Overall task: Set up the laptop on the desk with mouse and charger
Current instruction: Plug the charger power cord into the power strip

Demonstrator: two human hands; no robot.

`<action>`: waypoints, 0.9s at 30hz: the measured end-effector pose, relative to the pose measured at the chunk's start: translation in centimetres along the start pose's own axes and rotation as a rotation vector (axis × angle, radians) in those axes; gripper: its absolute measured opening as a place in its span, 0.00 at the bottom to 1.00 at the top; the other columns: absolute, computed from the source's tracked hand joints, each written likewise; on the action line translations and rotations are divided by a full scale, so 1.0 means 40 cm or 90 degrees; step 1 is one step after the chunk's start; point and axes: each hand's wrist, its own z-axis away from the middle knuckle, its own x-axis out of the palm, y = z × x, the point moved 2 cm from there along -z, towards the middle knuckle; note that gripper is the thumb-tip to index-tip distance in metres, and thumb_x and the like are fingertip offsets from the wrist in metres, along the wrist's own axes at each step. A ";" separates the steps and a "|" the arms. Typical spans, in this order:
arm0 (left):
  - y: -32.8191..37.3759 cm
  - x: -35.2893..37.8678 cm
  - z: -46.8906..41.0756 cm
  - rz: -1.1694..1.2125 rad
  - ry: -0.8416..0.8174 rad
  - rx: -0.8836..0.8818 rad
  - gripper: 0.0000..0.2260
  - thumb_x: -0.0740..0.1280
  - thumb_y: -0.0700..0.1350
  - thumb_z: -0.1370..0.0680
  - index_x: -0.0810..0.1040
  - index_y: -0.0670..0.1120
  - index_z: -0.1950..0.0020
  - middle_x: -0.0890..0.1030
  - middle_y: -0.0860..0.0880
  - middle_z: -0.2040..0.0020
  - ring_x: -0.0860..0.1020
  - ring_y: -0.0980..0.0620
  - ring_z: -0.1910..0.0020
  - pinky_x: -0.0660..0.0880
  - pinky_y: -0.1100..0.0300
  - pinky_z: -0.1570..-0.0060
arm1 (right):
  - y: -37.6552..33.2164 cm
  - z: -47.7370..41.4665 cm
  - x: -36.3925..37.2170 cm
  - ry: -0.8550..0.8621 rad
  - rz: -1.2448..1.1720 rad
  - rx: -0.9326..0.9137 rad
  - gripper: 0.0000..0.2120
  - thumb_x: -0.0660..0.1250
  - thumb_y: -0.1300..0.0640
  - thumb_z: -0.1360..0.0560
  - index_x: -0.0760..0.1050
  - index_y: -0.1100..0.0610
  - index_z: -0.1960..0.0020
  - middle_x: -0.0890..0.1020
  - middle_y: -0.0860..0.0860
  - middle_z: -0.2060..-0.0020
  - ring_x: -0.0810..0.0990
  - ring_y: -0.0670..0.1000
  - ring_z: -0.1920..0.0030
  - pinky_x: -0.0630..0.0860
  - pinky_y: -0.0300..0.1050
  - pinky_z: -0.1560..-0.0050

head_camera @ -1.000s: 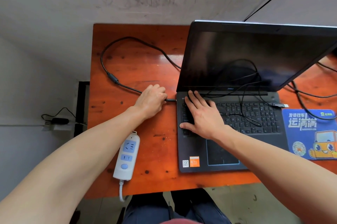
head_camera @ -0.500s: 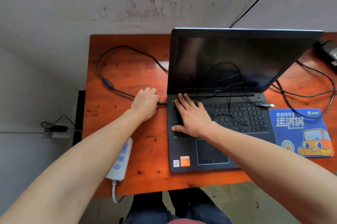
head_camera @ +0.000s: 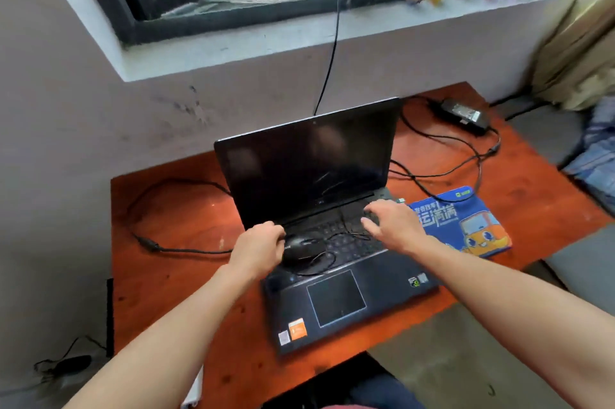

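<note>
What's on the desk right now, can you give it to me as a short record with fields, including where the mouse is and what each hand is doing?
desk: orange wooden top
laptop: open, screen dark
mouse: black, on the keyboard's left side
mouse cable: loose across the keys
left hand: on the mouse's left side
right hand: fingers spread over the keyboard's right part
mouse pad: blue, right of laptop, bare
charger brick: far right corner

Grey wall (head_camera: 83, 129) — dark-framed window (head_camera: 206, 6) above.
</note>
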 end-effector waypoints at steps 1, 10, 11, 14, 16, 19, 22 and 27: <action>0.034 -0.001 -0.007 0.017 0.004 0.010 0.11 0.62 0.47 0.23 0.80 0.49 0.45 0.80 0.49 0.48 0.78 0.46 0.46 0.75 0.52 0.50 | 0.047 0.009 -0.009 0.005 -0.006 0.041 0.15 0.63 0.47 0.23 0.78 0.53 0.41 0.81 0.52 0.43 0.77 0.57 0.41 0.72 0.50 0.43; 0.357 0.028 -0.172 0.018 -0.057 0.110 0.11 0.61 0.50 0.22 0.79 0.49 0.44 0.79 0.50 0.48 0.77 0.47 0.46 0.74 0.53 0.48 | 0.472 -0.024 -0.074 0.059 -0.060 0.255 0.13 0.64 0.47 0.24 0.78 0.51 0.44 0.83 0.54 0.47 0.80 0.59 0.47 0.74 0.49 0.52; 0.396 0.036 -0.205 0.016 -0.065 0.110 0.11 0.61 0.50 0.22 0.79 0.49 0.44 0.79 0.49 0.48 0.77 0.47 0.46 0.74 0.53 0.48 | 0.517 -0.045 -0.079 0.056 -0.063 0.260 0.13 0.64 0.47 0.24 0.78 0.51 0.44 0.83 0.53 0.48 0.80 0.59 0.47 0.74 0.49 0.53; 0.519 0.080 -0.318 0.010 -0.083 0.090 0.12 0.61 0.49 0.22 0.78 0.47 0.43 0.77 0.47 0.48 0.76 0.45 0.46 0.74 0.52 0.48 | 0.669 -0.129 -0.090 0.048 -0.087 0.264 0.13 0.65 0.47 0.25 0.79 0.50 0.44 0.84 0.54 0.48 0.80 0.59 0.47 0.74 0.48 0.53; 0.585 0.116 -0.386 0.019 -0.098 0.054 0.11 0.61 0.48 0.22 0.78 0.46 0.44 0.76 0.46 0.48 0.76 0.44 0.46 0.73 0.51 0.48 | 0.748 -0.185 -0.105 0.046 -0.096 0.254 0.13 0.66 0.49 0.26 0.79 0.51 0.44 0.84 0.55 0.47 0.80 0.59 0.47 0.74 0.48 0.52; 0.683 0.175 -0.477 0.009 -0.157 0.016 0.12 0.60 0.47 0.23 0.76 0.45 0.42 0.75 0.45 0.45 0.74 0.44 0.43 0.72 0.51 0.46 | 0.860 -0.260 -0.145 0.042 -0.095 0.238 0.13 0.66 0.50 0.27 0.80 0.52 0.45 0.83 0.57 0.48 0.80 0.60 0.47 0.75 0.48 0.51; 0.771 0.235 -0.545 -0.023 -0.200 0.003 0.14 0.61 0.46 0.23 0.74 0.46 0.38 0.72 0.45 0.42 0.71 0.43 0.40 0.71 0.49 0.44 | 0.951 -0.340 -0.198 0.029 -0.068 0.190 0.12 0.65 0.50 0.26 0.79 0.51 0.45 0.83 0.55 0.46 0.80 0.59 0.45 0.75 0.48 0.49; 0.829 0.293 -0.597 -0.014 -0.160 -0.053 0.20 0.60 0.44 0.23 0.67 0.48 0.31 0.70 0.45 0.39 0.70 0.42 0.41 0.71 0.48 0.45 | 0.943 -0.426 -0.188 -0.094 0.018 -0.051 0.18 0.65 0.49 0.27 0.75 0.47 0.38 0.80 0.48 0.40 0.77 0.54 0.39 0.74 0.48 0.43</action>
